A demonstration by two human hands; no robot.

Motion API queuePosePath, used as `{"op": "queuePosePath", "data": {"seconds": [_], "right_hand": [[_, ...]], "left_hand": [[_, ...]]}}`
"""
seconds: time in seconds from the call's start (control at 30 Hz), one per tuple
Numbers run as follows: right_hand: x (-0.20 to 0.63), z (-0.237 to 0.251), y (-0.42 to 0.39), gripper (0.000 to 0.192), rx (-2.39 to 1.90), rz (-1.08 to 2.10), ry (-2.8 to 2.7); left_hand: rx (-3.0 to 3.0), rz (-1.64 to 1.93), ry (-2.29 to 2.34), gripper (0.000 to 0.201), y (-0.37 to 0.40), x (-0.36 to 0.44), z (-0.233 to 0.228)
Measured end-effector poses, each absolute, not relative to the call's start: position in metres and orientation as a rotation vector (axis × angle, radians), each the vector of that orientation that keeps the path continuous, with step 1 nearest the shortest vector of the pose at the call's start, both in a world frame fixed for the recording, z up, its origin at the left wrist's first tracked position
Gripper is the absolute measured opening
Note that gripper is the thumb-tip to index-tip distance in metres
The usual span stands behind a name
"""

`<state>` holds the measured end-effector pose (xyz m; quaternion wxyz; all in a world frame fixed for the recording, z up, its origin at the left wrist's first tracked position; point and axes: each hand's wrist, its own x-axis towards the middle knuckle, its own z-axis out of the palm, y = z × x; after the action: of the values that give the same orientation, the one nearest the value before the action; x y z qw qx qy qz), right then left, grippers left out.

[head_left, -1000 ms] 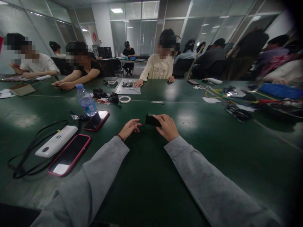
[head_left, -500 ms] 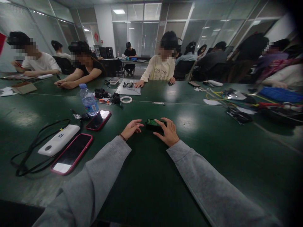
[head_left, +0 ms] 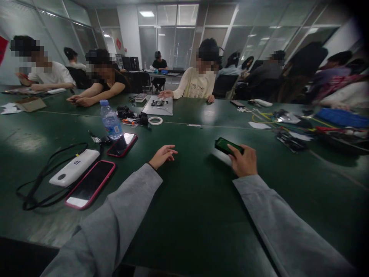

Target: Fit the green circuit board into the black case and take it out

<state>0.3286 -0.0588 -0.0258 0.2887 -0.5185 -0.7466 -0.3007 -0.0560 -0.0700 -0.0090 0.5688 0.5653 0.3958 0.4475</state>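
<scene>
right hand point(head_left: 244, 161) is wrapped around a small green circuit board point(head_left: 227, 146), lifted off the tabletop point(head_left: 187, 200) to the right of centre. left hand point(head_left: 163, 156) rests open, holding nothing, near the two phones.

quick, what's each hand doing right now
left hand: open, empty, resting on the green table
right hand: closed on a small green circuit board
</scene>
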Motion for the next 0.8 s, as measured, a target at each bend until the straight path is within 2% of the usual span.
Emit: {"op": "queuePosePath", "data": {"seconds": [0.13, 0.27, 0.4, 0.53, 0.67, 0.8], "right_hand": [[0.408, -0.04, -0.056, 0.041, -1.502, -0.87, -1.503], [0.421, -0.038, -0.068, 0.042, -1.572, -0.795, -1.202], [0.37, -0.021, -0.076, 0.052, -1.454, -0.806, -1.386], [0.285, -0.007, -0.087, 0.054, -1.145, -0.745, -1.774], [0.202, -0.001, -0.109, 0.05, -0.841, -0.604, -2.12], [0.155, 0.005, -0.127, 0.043, -0.594, -0.626, -2.353]], "left_hand": [[1.322, 1.057, 0.918, 0.035, -0.069, -0.056, -0.01], [1.311, 1.056, 0.924, 0.034, -0.07, -0.056, -0.01], [1.286, 1.071, 0.919, 0.033, -0.07, -0.057, -0.007], [1.192, 1.082, 0.924, 0.034, -0.079, -0.043, -0.002], [0.805, 1.022, 0.752, 0.052, -0.103, -0.013, 0.002], [0.507, 0.885, 0.503, 0.072, -0.115, 0.0, 0.005]]}}
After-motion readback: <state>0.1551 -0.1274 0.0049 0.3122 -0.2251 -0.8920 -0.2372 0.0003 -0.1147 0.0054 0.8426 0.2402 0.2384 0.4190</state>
